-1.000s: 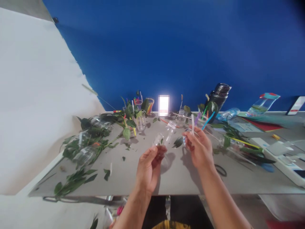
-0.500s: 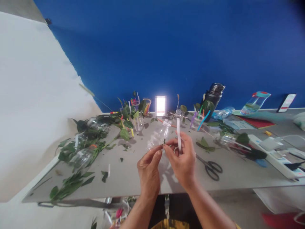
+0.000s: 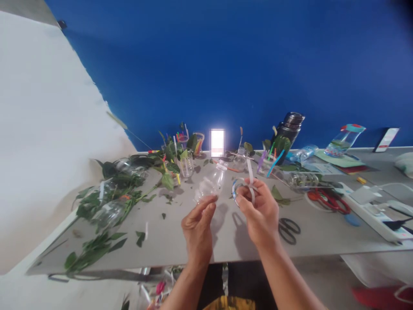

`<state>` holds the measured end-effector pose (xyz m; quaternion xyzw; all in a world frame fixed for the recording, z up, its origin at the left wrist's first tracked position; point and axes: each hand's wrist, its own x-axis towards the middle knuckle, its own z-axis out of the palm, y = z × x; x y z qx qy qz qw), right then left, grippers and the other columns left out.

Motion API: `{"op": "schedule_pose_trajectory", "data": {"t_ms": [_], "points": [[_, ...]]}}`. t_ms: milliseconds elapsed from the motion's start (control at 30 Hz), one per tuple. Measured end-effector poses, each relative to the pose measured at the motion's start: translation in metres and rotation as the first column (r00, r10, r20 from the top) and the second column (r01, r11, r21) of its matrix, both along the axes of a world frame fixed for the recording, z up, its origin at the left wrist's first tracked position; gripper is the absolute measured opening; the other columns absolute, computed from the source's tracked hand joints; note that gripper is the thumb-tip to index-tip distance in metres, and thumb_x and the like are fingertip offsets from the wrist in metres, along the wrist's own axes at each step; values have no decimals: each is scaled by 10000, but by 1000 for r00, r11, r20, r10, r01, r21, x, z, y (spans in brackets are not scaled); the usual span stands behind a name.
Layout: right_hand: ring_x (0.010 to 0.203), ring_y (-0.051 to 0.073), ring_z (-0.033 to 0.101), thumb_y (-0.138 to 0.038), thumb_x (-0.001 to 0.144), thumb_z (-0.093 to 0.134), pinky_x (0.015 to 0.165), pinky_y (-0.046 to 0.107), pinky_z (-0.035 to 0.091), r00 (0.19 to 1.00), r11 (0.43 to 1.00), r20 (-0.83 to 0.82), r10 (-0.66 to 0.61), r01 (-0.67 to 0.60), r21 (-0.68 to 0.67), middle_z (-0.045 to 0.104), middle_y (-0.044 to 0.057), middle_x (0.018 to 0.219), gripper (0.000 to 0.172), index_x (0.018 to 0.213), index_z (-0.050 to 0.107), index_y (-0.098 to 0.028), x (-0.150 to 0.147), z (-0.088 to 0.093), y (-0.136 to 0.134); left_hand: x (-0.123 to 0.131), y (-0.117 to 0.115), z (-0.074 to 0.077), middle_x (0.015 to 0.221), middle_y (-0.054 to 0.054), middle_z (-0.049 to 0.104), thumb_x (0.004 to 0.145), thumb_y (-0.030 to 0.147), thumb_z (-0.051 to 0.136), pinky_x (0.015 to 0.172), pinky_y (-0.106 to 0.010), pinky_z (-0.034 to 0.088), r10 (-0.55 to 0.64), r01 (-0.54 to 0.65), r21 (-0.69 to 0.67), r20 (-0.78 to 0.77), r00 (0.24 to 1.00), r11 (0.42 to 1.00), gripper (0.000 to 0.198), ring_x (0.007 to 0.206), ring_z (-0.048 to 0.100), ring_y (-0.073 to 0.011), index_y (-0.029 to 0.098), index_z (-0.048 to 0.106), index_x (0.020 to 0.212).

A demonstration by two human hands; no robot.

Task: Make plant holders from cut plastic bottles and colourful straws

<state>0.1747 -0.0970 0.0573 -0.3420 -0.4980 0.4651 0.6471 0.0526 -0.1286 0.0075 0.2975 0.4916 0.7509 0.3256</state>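
Note:
My left hand (image 3: 198, 221) is closed in a pinch at the lower end of a clear plastic bottle (image 3: 211, 183), which tilts with its neck up to the right. The bottle's base is hidden behind the fingers. My right hand (image 3: 263, 211) grips a ring with a blue and white edge, which looks like a tape roll (image 3: 235, 191). A narrow white strip (image 3: 250, 170) stands up between the same fingers. Below and right of this hand lie black-handled scissors (image 3: 289, 230), partly covered by it.
Leafy stems and clear bottles (image 3: 111, 213) crowd the left side. Cups with coloured straws (image 3: 271, 163) and a dark flask (image 3: 288, 133) stand behind. Rightward are a lying bottle (image 3: 303, 178), red-handled scissors (image 3: 332, 201) and a power strip (image 3: 371, 213).
My hands have parted, the right one moving right and the left slightly left with the bottle. The ring now shows in my right hand. Red-handled scissors show where dark leaves lay.

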Motion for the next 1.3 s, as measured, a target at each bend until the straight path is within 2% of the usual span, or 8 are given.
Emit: {"op": "schedule_pose_trajectory", "data": {"t_ms": [133, 267, 467, 600, 767, 933, 1000, 1300], "points": [[592, 112, 567, -352, 919, 717, 524, 218, 448, 976, 990, 186, 109, -123, 63, 739, 22, 825, 273, 1145, 678, -204, 15, -7, -6, 2, 9, 2, 1032, -100, 829, 707, 458, 910, 1059, -403, 495, -73, 78, -10, 246, 967, 997, 338, 1096, 724, -273, 196, 858, 913], [532, 110, 550, -394, 987, 648, 522, 213, 440, 941, 990, 334, 47, -87, 107, 639, -27, 614, 217, 1028, 726, -196, 18, -11, -4, 4, 11, 13, 975, -91, 817, 638, 512, 937, 962, -335, 503, -146, 144, 33, 388, 910, 989, 405, 1002, 713, -222, 183, 844, 855], [478, 105, 553, -392, 937, 668, 481, 204, 433, 900, 993, 433, 43, -86, 78, 589, -36, 585, 226, 831, 719, -199, 20, -2, -3, 4, 9, 21, 873, -53, 795, 568, 323, 958, 904, -316, 488, -161, 150, 61, 484, 860, 987, 296, 897, 720, -194, 183, 796, 773], [481, 109, 567, -396, 923, 673, 474, 202, 430, 886, 996, 461, 50, -78, 43, 585, -36, 588, 230, 814, 719, -199, 26, -1, -2, 3, 5, 24, 901, -60, 798, 677, 297, 880, 899, -328, 482, -189, 196, 43, 523, 831, 980, 201, 984, 728, -217, 187, 741, 771], [495, 109, 582, -393, 932, 664, 498, 197, 450, 882, 992, 463, 91, -119, 31, 596, -31, 599, 237, 823, 729, -194, 28, -4, -3, 2, 3, 30, 969, -108, 806, 749, 190, 728, 862, -371, 530, -283, 331, 79, 719, 635, 941, 34, 978, 737, -239, 180, 710, 776], [486, 110, 556, -404, 922, 676, 485, 198, 440, 877, 996, 475, 71, -92, 21, 577, -33, 582, 242, 821, 736, -192, 31, -2, -6, 1, 3, 38, 950, -113, 793, 753, 121, 690, 822, -337, 548, -296, 419, 83, 830, 474, 904, 86, 886, 734, -202, 143, 739, 819], [485, 103, 534, -408, 924, 672, 474, 196, 422, 873, 996, 484, 57, -81, 28, 580, -29, 601, 255, 812, 735, -188, 32, -1, -7, 2, 4, 39, 933, -92, 787, 751, 109, 722, 811, -317, 542, -299, 408, 87, 818, 492, 909, 103, 860, 723, -179, 146, 747, 844], [515, 97, 482, -428, 944, 653, 468, 199, 366, 863, 992, 497, 88, -123, 38, 562, -22, 625, 302, 796, 737, -178, 24, 4, -9, 9, 10, 37, 940, -30, 751, 646, 190, 905, 810, -279, 485, -360, 328, 164, 573, 736, 931, 305, 849, 672, -154, 173, 766, 917]]}}
